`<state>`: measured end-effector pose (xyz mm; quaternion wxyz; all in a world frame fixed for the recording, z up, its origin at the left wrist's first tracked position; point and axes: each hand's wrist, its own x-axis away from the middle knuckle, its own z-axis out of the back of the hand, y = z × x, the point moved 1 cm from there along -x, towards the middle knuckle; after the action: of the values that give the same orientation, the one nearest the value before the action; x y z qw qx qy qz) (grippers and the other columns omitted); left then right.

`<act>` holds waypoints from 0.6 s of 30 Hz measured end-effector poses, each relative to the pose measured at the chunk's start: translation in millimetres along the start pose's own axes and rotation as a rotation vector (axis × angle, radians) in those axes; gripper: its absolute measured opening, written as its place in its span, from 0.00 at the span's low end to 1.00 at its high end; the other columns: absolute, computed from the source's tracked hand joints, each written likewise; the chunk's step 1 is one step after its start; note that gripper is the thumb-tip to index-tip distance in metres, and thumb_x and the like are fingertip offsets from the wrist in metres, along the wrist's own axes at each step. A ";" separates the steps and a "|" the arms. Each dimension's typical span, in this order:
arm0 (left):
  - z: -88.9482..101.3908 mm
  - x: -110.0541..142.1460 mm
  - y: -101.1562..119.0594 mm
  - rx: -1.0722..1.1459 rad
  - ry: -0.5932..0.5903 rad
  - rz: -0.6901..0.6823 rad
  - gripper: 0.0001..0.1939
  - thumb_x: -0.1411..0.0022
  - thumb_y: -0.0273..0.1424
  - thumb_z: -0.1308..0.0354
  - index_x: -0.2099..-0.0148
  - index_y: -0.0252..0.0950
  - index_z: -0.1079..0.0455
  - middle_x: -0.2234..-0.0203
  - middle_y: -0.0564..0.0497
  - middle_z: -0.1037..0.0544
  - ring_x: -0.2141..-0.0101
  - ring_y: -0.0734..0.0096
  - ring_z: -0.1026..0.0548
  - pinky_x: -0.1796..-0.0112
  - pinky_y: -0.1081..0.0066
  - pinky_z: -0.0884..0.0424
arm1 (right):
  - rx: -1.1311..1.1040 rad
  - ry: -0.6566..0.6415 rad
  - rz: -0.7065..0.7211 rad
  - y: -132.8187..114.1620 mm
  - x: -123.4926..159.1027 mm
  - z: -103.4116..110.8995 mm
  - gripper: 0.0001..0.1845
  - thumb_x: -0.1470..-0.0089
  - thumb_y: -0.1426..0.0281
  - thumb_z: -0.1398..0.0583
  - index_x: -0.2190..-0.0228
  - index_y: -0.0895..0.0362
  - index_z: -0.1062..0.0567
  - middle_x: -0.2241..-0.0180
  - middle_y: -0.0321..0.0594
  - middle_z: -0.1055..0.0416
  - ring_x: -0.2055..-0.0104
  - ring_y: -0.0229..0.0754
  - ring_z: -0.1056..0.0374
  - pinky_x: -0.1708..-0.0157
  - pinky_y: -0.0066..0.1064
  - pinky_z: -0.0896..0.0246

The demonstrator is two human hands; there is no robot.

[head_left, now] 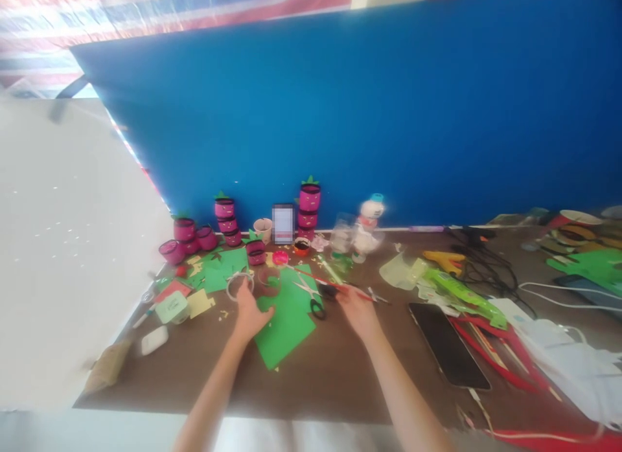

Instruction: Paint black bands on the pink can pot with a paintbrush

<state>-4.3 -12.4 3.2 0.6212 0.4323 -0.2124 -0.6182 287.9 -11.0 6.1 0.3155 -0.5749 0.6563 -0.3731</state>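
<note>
We find the two hands well apart over the cluttered table (340, 374), each engaged with its own item. The left hand (250, 313) has thumb spread and fingers closed on the near edge of a pale ring (228, 287), perhaps the rim of a clear cup; blur prevents us from confirming which. We judge that this edge grip leaves the opening unobstructed. The right hand (358, 306) has its fingers together on a thin red stick (311, 274), apparently a brush, gripped toward its near end so that the far end extends leftward, close to the pink pot (280, 258). We note that such a hold would give reach while keeping the knuckles off the small items. The ring is at the left hand, left of a second clear round piece (269, 281); the stick crosses above the scissors (317, 308), which lie with blades spread by the green paper (286, 335), their dark handles toward the person. The stacked pink cups (309, 199) stand upright at the back against the blue board (340, 115), presumably out of the hands' path. A small screen (283, 224) stands upright among them, facing the person, which we take to be for easy viewing. The dark phone (449, 345) lies flat at right, a cable at its near end.
</note>
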 end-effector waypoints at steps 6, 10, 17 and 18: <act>10.6 2.7 7.4 -0.185 -0.097 -0.111 0.58 0.57 0.39 0.36 0.35 0.27 0.70 0.40 0.29 0.53 0.39 0.42 0.52 0.43 0.48 0.50 | -0.103 -0.060 -0.031 6.6 -8.7 3.1 0.12 0.62 0.59 0.32 0.73 0.50 0.22 0.69 0.36 0.22 0.69 0.38 0.28 0.61 0.35 0.33; 16.3 2.7 14.2 -0.230 -0.119 -0.212 0.54 0.53 0.37 0.39 0.35 0.29 0.71 0.39 0.31 0.55 0.38 0.46 0.55 0.42 0.49 0.50 | -0.164 -0.093 -0.055 6.6 -13.3 2.9 0.13 0.65 0.60 0.30 0.74 0.52 0.22 0.70 0.36 0.22 0.69 0.37 0.28 0.61 0.33 0.32; 14.4 -6.3 9.5 -0.203 -0.173 -0.282 0.56 0.55 0.37 0.37 0.35 0.28 0.70 0.40 0.30 0.55 0.38 0.44 0.56 0.42 0.48 0.52 | -0.200 -0.108 -0.076 6.0 -17.8 3.8 0.12 0.64 0.62 0.30 0.74 0.51 0.23 0.71 0.34 0.23 0.68 0.36 0.28 0.62 0.31 0.31; 13.2 -7.5 7.0 -0.207 -0.190 -0.297 0.56 0.55 0.36 0.37 0.35 0.28 0.71 0.40 0.30 0.55 0.38 0.45 0.56 0.42 0.49 0.52 | -0.200 -0.108 -0.078 6.4 -18.6 4.3 0.12 0.64 0.62 0.30 0.74 0.51 0.23 0.71 0.33 0.23 0.69 0.36 0.28 0.63 0.31 0.31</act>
<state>-11.8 -9.8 18.0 0.5415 0.3322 -0.1393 -0.7597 290.8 7.3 -1.8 0.2768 -0.6477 0.6496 -0.2862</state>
